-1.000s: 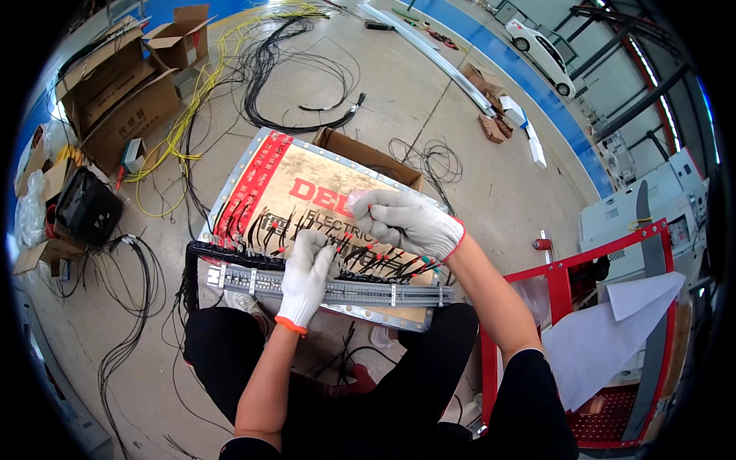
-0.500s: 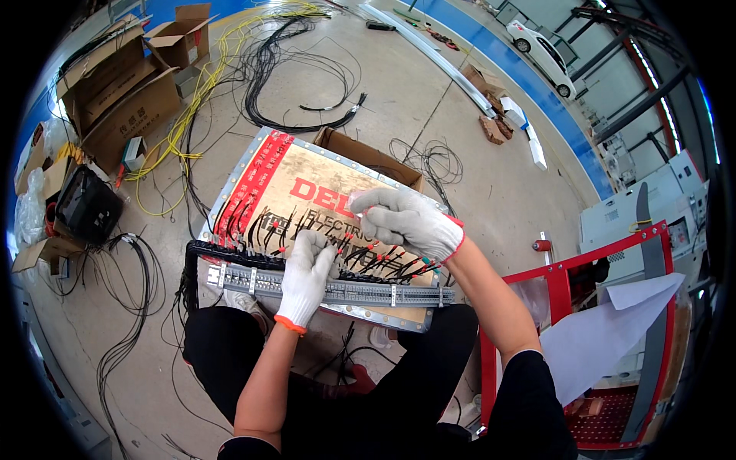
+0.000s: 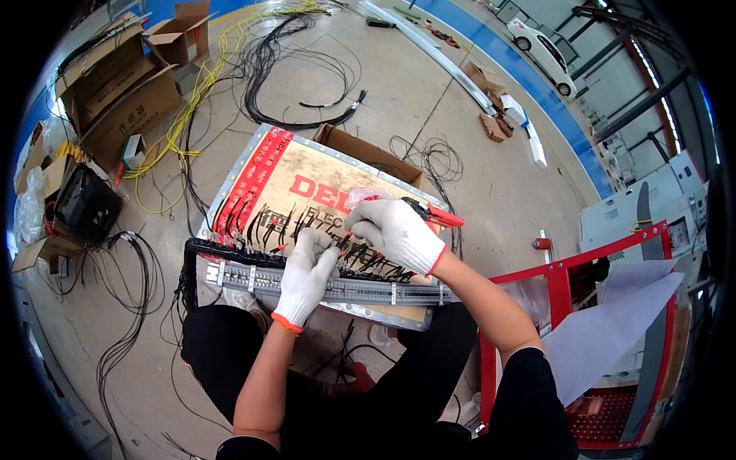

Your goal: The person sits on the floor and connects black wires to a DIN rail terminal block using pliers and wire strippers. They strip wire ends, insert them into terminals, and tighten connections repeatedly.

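Note:
My left hand (image 3: 307, 268), in a white glove, is closed with thumb and fingertips pinched around a thin black wire. My right hand (image 3: 395, 234), also gloved, has its fingers bent together just right of the left fingertips; anything between them is too small to make out. Around both hands stand several black wires (image 3: 280, 226) with small red tips, rising from a black wire bundle (image 3: 230, 251). Nearest me, a grey terminal strip (image 3: 356, 292) runs along the bundle. A small clear bag (image 3: 369, 196) and red-handled pliers (image 3: 441, 215) lie beyond my right hand.
The wires rest on a printed wooden box (image 3: 307, 165) with metal edging, before my knees. Cardboard boxes (image 3: 126, 107), yellow cable (image 3: 203, 96) and coiled black cables (image 3: 261, 92) lie on the floor. To the right stands a red frame (image 3: 563, 295) with white sheets (image 3: 613, 337).
My right hand has moved down and left from the small bag, closer to my left hand, uncovering the red-handled pliers. My left hand keeps almost the same place.

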`<state>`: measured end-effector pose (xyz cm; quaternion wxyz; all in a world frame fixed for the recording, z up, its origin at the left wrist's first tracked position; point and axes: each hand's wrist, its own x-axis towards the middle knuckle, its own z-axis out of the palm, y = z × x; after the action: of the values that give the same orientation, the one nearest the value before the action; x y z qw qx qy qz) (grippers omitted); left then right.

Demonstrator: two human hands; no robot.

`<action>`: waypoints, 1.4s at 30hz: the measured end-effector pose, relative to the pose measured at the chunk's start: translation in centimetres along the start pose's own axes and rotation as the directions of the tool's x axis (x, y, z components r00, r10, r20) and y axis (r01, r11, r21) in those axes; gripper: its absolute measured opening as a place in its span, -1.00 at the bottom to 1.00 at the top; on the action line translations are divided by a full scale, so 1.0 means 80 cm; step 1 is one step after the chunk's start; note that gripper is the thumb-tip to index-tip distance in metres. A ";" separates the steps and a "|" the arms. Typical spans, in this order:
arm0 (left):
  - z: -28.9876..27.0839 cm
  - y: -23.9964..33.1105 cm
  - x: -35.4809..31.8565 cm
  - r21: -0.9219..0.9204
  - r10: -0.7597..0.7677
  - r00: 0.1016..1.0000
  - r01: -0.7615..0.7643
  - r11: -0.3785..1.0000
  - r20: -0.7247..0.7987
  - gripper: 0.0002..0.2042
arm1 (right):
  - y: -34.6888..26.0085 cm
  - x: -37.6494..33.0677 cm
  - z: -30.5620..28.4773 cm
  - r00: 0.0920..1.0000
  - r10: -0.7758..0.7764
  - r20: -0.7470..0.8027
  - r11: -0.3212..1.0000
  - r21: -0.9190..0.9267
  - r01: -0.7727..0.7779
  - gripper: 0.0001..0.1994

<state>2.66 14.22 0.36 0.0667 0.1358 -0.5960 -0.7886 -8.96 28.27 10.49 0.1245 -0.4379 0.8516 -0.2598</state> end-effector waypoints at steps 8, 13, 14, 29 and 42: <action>0.000 -0.004 0.002 0.023 0.002 1.000 -0.002 1.000 -0.007 -0.85 | 0.000 0.000 0.008 0.996 -0.052 -0.070 0.997 -0.063 0.047 -0.88; 0.000 -0.002 0.001 0.020 -0.006 1.000 0.006 1.000 -0.006 -0.85 | 0.002 0.000 0.011 0.994 -0.065 -0.091 0.996 -0.068 0.059 -0.89; 0.000 -0.003 0.002 0.016 -0.006 1.000 0.006 1.000 -0.006 -0.85 | 0.001 0.000 0.010 0.996 -0.056 -0.070 0.996 -0.071 0.051 -0.89; 0.001 -0.001 0.001 -0.007 -0.014 1.000 0.013 1.000 -0.010 -0.90 | 0.005 0.000 0.006 0.989 -0.100 -0.105 0.979 0.168 0.117 -0.78; -0.002 0.002 -0.001 0.071 0.007 1.000 -0.006 0.997 -0.010 -0.86 | -0.006 -0.002 -0.009 0.982 0.174 0.068 0.903 0.387 -0.186 -0.83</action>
<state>2.79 14.06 0.48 0.0675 0.1400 -0.6236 -0.7661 -8.88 28.41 11.32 0.2464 -0.3277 0.8171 -0.4052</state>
